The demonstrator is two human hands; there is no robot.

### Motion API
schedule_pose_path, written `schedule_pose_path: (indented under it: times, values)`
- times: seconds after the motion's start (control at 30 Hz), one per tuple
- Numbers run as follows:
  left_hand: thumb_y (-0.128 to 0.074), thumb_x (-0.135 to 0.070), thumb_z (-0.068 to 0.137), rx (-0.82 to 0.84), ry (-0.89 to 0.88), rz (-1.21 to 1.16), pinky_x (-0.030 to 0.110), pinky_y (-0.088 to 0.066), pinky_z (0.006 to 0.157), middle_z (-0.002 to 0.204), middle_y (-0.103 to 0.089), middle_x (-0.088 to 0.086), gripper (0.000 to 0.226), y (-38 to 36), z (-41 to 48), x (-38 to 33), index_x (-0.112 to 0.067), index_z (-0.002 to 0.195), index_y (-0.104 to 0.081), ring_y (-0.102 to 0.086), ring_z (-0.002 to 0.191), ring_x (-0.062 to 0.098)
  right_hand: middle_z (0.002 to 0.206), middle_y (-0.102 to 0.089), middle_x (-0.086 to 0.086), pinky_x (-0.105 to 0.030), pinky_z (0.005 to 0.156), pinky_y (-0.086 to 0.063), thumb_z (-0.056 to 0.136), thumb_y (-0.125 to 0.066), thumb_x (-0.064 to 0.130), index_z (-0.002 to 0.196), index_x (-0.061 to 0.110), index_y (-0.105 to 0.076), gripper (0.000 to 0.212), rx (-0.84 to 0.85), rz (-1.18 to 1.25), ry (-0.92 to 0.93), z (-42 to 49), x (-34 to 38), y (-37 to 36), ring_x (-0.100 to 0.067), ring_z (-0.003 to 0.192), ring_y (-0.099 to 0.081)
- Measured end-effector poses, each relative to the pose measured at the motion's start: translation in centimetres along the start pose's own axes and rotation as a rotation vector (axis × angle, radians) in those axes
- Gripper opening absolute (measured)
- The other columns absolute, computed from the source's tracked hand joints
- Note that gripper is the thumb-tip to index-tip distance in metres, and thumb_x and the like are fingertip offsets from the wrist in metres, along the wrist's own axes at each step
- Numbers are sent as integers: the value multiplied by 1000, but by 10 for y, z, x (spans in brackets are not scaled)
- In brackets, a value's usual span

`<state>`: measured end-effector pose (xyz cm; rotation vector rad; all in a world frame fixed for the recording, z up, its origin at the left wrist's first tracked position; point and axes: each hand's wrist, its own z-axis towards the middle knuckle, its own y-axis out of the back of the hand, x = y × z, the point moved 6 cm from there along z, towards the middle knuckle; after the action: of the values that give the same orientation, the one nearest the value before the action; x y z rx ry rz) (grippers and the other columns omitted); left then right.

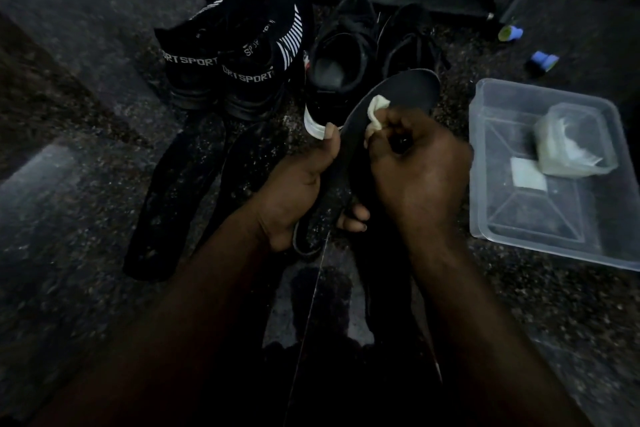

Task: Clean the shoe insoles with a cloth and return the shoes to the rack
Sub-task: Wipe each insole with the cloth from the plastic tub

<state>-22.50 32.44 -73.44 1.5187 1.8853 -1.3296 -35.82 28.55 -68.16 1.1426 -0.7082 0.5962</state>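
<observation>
Grey foam insole (pixel 408 87), heel end clamped in our left hand (pixel 294 191) and angled upward for access; our right hand (pixel 415 170) bunches a pale crumpled cloth (pixel 375 111) against its face, just above that grip, for wiping.

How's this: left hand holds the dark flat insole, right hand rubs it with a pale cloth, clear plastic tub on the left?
One slip: the head view shows the clear plastic tub on the right, not the left. Left hand does hold the dark flat insole; right hand rubs it with the pale cloth.
</observation>
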Motion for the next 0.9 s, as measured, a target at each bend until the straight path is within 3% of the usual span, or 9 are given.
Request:
schedule_pose_path:
  times: [0.1,0.2,0.37,0.47,0.6,0.67,0.77,0.83,0.9]
  values:
    - [-38,-60,104,-5,-30,-39,38,-56,67,99,-71,16,62,6,2,-1,-10,122,-69,-67,74,26,81,-74,14,-25,58,-60,88,-73,19,95,30,-78,14,228,142,0,-9,12,-16,-3,62,-70]
    - [-48,-63,98,-28,-43,-66,37,-56,66,102,-73,14,59,13,2,-1,-12,120,-70,-70,75,25,75,-73,14,-34,43,-57,89,-72,17,88,30,-74,13,327,166,20,-15,16,-27,-9,45,-67]
    - [-41,-63,99,-29,-16,17,33,-57,56,86,-69,19,68,6,-1,-2,-3,121,-65,-65,62,29,81,-76,10,-29,72,-57,86,-73,34,93,31,-77,9,23,-36,-1,6,-5,3,-10,74,-71]
    - [-39,-63,101,0,24,44,32,-56,53,78,-69,18,72,1,-1,2,2,120,-64,-66,59,28,82,-76,9,-10,65,-41,86,-73,39,94,31,-76,12,-84,-63,-89,18,-24,20,-9,77,-70]
    - [-38,-63,101,-13,14,32,30,-52,51,80,-70,15,71,4,-1,3,0,124,-63,-64,59,27,79,-73,13,-8,65,-41,86,-73,36,89,31,-74,5,12,-72,-83,17,-21,9,-4,75,-67]
    - [-38,-62,101,-27,-4,17,29,-50,52,84,-71,13,66,8,-2,0,-7,125,-64,-63,61,26,79,-74,16,-17,74,-54,85,-76,33,87,31,-76,3,142,-16,-38,10,-10,-4,-1,76,-69]
    - [-35,-61,103,-45,-20,-1,27,-47,50,82,-70,11,61,11,-4,-4,-11,113,-68,-61,59,24,77,-72,18,-25,72,-58,85,-78,28,85,31,-77,4,281,29,72,1,5,-15,1,73,-69]
    - [-34,-62,104,-35,-11,-1,26,-46,49,83,-71,9,62,8,-5,-5,-12,114,-70,-60,59,22,76,-73,18,-26,72,-58,84,-79,32,85,33,-77,2,250,26,59,5,2,-10,1,72,-69]
    - [-34,-61,104,-40,-1,6,25,-46,48,83,-72,6,63,7,-5,-5,-11,122,-67,-59,57,21,80,-76,14,-29,76,-58,85,-76,37,89,34,-77,5,111,-28,1,15,-11,5,-3,74,-71]
